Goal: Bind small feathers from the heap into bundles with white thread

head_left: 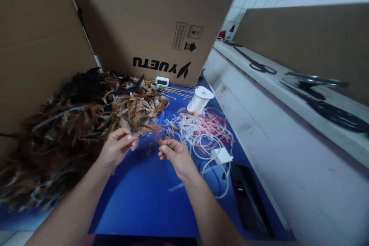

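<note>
My left hand [119, 146] is closed in a pinch beside the large pile of brown and black feathers [77, 123]. Fluffy greyish feather [134, 123] shows at its fingertips. Across a small gap, my right hand [174, 155] pinches the end of a few thin brown feathers [155, 130] whose other ends reach toward the left hand. Both hands are just above the blue tabletop [138, 196]. Right of the right hand lies a tangle of white and red strips [201, 128].
A white spool [200, 100] stands behind the strips. A white charger with cable [221, 155] and a black phone [249, 200] lie to the right. Cardboard [144, 19] walls the back and left. Scissors [259, 67] rest on the right ledge. A small white display [162, 81] sits behind the feathers.
</note>
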A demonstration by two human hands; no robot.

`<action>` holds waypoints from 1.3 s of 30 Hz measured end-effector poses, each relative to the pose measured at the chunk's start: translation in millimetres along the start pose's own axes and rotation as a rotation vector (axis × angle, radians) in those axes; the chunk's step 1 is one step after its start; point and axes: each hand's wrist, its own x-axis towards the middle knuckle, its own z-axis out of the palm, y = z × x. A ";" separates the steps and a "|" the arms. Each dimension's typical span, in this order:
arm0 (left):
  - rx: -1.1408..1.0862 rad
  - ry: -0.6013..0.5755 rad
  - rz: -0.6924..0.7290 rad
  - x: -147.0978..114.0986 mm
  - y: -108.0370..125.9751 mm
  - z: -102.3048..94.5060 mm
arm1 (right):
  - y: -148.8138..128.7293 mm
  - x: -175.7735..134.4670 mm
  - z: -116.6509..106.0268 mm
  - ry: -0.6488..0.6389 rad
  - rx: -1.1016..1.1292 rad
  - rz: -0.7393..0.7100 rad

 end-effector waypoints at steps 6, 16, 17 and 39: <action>0.180 -0.036 -0.068 -5.1 -7.2 6.5 | -5.9 -1.2 3.2 -0.029 0.220 -0.004; 0.415 -0.287 -0.097 -11.4 -13.9 11.7 | -17.6 -9.3 4.8 -0.034 0.218 -0.070; 0.400 -0.288 -0.098 -11.8 -13.8 13.7 | -18.3 -10.1 5.1 -0.023 0.217 -0.073; 0.428 -0.050 0.038 -13.8 -25.9 10.2 | -14.9 -18.4 12.3 0.002 0.056 -0.222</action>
